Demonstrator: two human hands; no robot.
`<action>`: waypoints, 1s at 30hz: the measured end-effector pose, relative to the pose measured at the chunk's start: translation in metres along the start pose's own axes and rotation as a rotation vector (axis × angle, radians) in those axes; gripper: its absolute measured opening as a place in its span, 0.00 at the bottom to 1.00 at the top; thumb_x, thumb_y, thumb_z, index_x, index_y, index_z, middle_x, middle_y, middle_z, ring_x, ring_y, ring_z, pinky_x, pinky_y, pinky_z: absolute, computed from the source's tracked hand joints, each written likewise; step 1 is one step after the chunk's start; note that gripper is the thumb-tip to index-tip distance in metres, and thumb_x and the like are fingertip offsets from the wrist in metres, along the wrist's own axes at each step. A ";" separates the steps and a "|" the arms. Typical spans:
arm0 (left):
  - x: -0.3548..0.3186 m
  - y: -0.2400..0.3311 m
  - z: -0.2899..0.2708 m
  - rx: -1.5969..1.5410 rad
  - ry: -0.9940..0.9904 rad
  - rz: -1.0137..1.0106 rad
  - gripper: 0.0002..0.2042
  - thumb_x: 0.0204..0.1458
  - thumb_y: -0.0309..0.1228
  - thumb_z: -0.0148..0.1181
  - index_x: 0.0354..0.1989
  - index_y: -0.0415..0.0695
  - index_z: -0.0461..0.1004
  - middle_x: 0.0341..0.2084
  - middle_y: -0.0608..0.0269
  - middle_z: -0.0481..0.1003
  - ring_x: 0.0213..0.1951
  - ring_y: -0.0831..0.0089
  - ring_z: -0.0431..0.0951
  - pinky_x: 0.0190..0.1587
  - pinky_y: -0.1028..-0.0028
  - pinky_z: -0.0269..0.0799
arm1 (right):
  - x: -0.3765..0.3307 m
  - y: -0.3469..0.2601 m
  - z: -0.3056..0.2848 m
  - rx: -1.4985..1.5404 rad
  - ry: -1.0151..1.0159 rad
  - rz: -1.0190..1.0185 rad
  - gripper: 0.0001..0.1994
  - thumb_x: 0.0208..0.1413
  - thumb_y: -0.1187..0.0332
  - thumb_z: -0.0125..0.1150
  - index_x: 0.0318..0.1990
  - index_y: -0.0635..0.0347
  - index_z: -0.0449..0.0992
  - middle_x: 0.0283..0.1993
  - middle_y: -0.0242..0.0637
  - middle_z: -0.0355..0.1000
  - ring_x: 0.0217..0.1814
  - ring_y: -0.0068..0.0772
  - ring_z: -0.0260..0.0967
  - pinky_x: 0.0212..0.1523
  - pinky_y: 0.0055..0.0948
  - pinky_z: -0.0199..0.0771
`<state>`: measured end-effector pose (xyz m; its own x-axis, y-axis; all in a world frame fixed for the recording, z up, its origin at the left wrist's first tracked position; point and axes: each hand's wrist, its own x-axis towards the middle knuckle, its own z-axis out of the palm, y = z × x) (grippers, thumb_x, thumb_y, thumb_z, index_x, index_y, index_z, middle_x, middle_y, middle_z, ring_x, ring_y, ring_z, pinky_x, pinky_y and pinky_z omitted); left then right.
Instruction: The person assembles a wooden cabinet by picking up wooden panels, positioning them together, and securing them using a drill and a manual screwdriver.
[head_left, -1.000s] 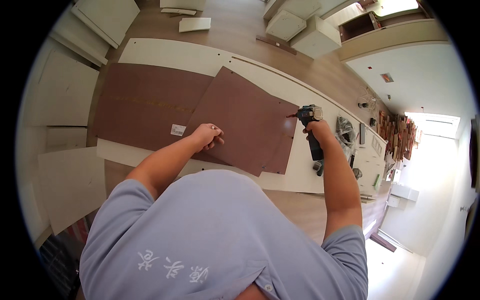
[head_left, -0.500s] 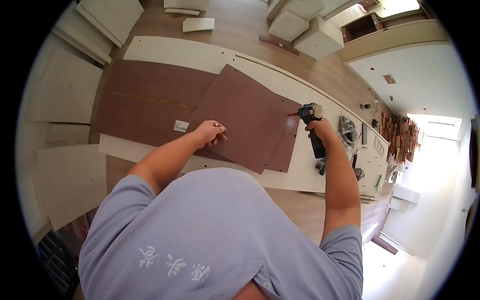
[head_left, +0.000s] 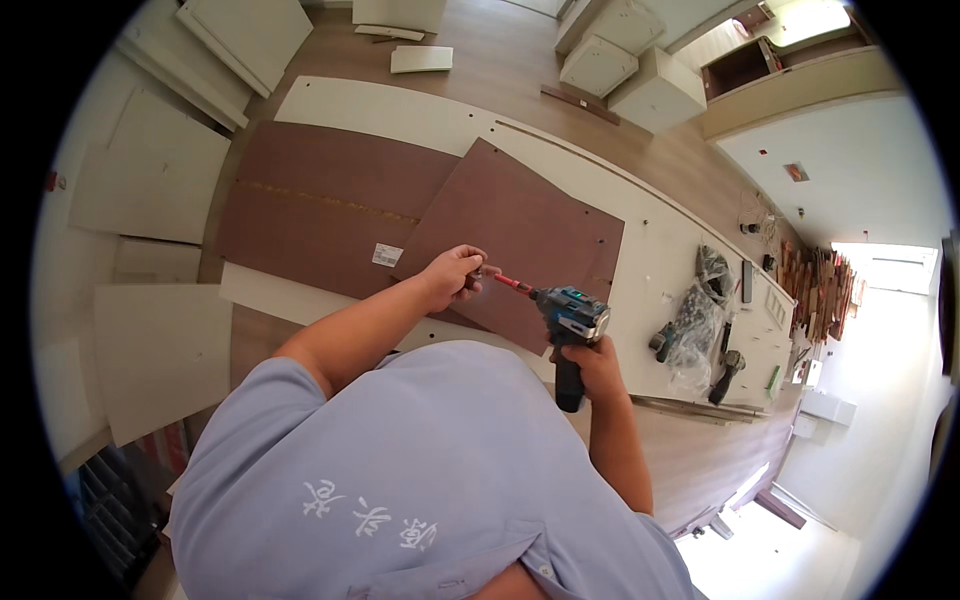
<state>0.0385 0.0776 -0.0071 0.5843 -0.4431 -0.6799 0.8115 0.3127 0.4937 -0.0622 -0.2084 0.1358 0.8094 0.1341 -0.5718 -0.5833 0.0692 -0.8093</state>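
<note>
Near brown boards (head_left: 530, 220), the right hand (head_left: 596, 366) grips a drill (head_left: 572, 312), its bit (head_left: 513, 285) beside the pinched left hand (head_left: 454, 277).

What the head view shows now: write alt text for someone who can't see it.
A person's right hand grips a blue-and-black power driver, its red bit pointing at their left hand, above overlapping brown panels on a white board. Tools and clear plastic lie on the board's right end.

Pale grey-blue shirt (head_left: 450, 430), short sleeves (head_left: 272, 400), white lettering (head_left: 372, 517)
</note>
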 end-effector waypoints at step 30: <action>0.011 -0.007 0.033 -0.111 0.039 -0.060 0.05 0.73 0.36 0.47 0.48 0.52 0.68 0.47 0.67 0.82 0.27 0.80 0.70 0.24 0.81 0.64 | -0.009 0.011 0.004 0.000 0.079 -0.115 0.21 0.52 0.82 0.56 0.55 0.70 0.75 0.48 0.44 0.80 0.40 0.32 0.78 0.45 0.34 0.79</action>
<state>0.0386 0.0433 -0.0002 0.5328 -0.4315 -0.7280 0.8394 0.3784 0.3901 -0.0761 -0.2045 0.1327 0.8737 0.0468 -0.4843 -0.4865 0.0801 -0.8700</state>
